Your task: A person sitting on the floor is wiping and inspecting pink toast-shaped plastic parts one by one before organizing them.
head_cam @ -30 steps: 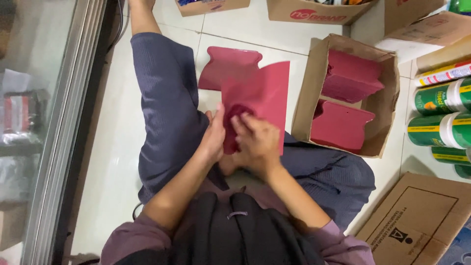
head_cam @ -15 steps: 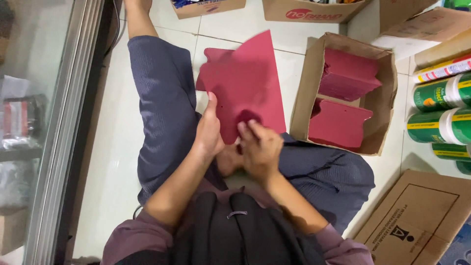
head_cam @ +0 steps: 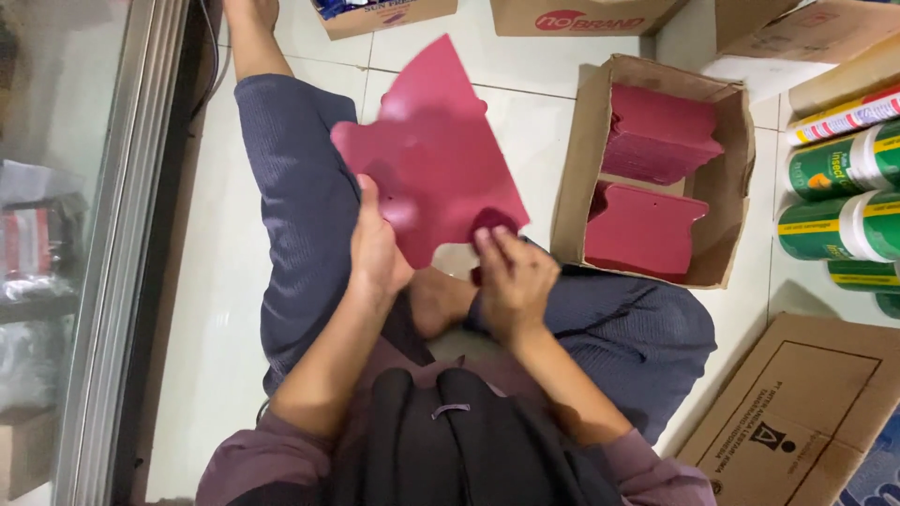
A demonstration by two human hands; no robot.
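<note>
I sit cross-legged on a white tiled floor and hold a flat dark-red card cut-out (head_cam: pixel 436 150) above my lap. My left hand (head_cam: pixel 375 248) grips its lower left edge, thumb on top. My right hand (head_cam: pixel 511 276) pinches its lower right corner with the fingertips. The card is spread open and tilted away from me, its point toward the far boxes. To my right stands an open brown cardboard box (head_cam: pixel 577 159) with two stacks of the same dark-red cards (head_cam: pixel 647 230) inside.
Green cans with white caps (head_cam: pixel 839 225) lie at the right edge. A flattened cardboard box (head_cam: pixel 802 417) lies at the lower right, more cardboard boxes (head_cam: pixel 581 14) along the far side. A metal sliding-door track (head_cam: pixel 117 253) runs down the left.
The red card was folded and held close in both hands; it has been opened out flat and raised away from me, and my hands have moved apart to its lower edges.
</note>
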